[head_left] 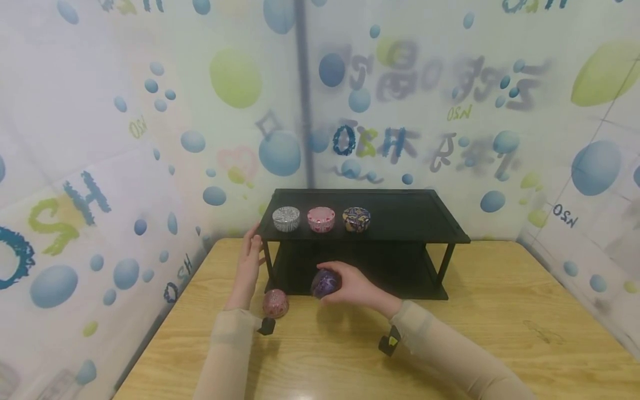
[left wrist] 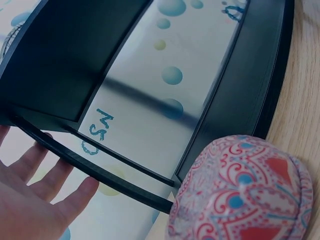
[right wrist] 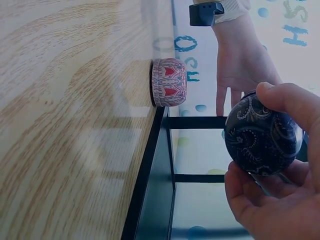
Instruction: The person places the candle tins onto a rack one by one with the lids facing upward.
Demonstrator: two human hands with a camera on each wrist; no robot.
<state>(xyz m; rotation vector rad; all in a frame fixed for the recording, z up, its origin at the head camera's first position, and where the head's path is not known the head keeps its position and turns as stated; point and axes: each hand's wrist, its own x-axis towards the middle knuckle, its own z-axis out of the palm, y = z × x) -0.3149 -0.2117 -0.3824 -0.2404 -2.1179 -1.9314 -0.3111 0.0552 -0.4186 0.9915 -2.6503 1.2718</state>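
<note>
My right hand [head_left: 354, 286] grips a round tin [head_left: 326, 283] with a dark purple, swirl-patterned surface, just in front of the lower level of a black two-level rack [head_left: 410, 219]. In the right wrist view the tin [right wrist: 262, 135] sits between thumb and fingers and looks dark blue with pale paisley. My left hand [head_left: 247, 266] is at the rack's left end, its fingers [left wrist: 75, 200] extended beside the side posts; whether they touch the rack is hard to tell. A red-and-pink patterned tin [head_left: 276, 303] stands on the table near my left wrist.
On the rack's upper level stand a black-and-white tin [head_left: 286, 219], a pink-and-red tin [head_left: 321, 220] and a navy-and-yellow tin [head_left: 356, 220] in a row. The wooden table [head_left: 500, 322] meets a wall covering [head_left: 380, 122] printed with blue and green spots.
</note>
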